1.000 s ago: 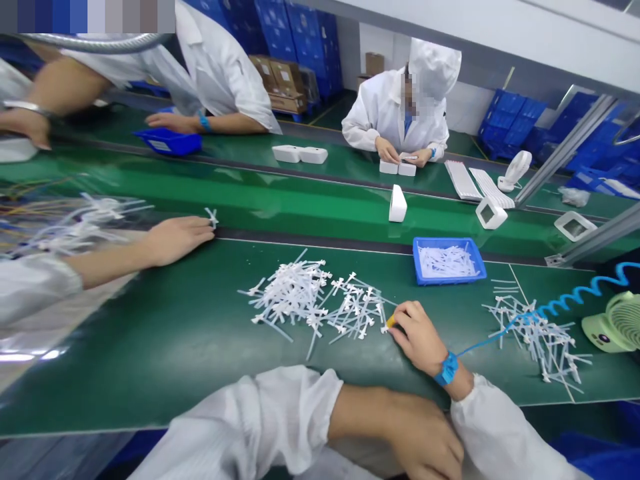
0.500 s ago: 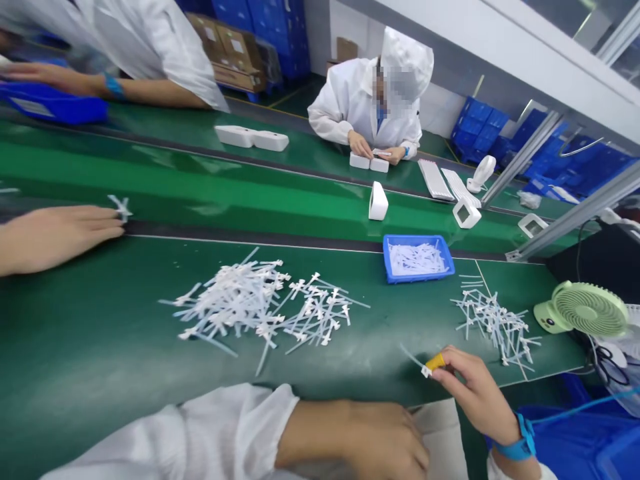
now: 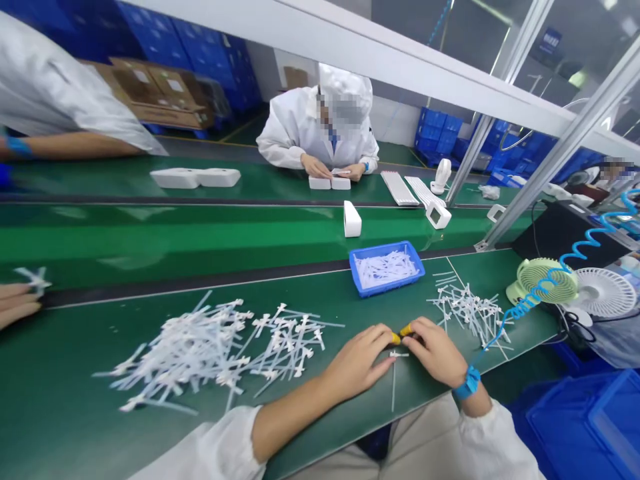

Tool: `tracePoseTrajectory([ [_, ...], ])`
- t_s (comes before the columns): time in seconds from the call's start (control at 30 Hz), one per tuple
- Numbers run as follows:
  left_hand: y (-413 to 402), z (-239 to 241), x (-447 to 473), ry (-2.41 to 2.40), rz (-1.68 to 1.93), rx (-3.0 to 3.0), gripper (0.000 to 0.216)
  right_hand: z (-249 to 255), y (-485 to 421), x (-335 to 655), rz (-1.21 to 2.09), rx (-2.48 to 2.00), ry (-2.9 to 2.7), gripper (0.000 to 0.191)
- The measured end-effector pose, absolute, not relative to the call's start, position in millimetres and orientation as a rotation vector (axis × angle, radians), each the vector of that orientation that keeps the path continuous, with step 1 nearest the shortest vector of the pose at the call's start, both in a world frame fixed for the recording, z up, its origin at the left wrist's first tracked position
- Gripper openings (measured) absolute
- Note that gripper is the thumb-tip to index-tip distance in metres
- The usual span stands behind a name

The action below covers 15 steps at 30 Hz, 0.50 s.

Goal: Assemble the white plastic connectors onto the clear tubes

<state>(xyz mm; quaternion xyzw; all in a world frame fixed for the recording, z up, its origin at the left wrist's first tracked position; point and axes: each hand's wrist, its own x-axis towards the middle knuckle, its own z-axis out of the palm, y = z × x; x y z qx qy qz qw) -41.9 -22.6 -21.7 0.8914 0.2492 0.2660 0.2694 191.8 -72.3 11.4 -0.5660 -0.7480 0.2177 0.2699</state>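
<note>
My left hand (image 3: pixel 357 360) rests over the green bench, its thumb and yellow-capped forefinger apart. Just beside its thumb, a thin white strip with a small white connector (image 3: pixel 393 380) lies on the bench. My right hand (image 3: pixel 434 350) faces it from the right, yellow-capped forefinger and thumb close together at the left hand's fingertip; whatever they pinch is too small to make out. Left of my hands spreads a large heap of similar strips (image 3: pixel 185 347), with a smaller pile (image 3: pixel 293 337) beside it. Another pile (image 3: pixel 470 307) sits beyond my right hand.
A blue tray (image 3: pixel 357 283) of white strips stands ahead, before the green conveyor (image 3: pixel 280 230) carrying white housings (image 3: pixel 352 220). A co-worker's hand (image 3: pixel 15 303) is at far left. Another person (image 3: pixel 320 127) works opposite. A green fan (image 3: pixel 545 283) and coiled blue cord (image 3: pixel 530 300) are at right.
My left hand has come up from the bench's front edge to meet my right hand. The strip formerly in my right hand now lies on the bench. The view has shifted right.
</note>
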Motion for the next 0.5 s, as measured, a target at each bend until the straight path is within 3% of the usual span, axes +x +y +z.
tracePoseTrajectory([
  [0.27,-23.0,-29.0,-43.6,0.619,0.584,2.569,0.004,30.1,-11.6,187.3,0.336,-1.468,-1.938,0.018],
  [0.5,-24.3,-26.8,-42.3,0.675,0.526,2.559,0.007,20.5,68.5,152.8,0.154,-1.815,-2.113,0.021],
])
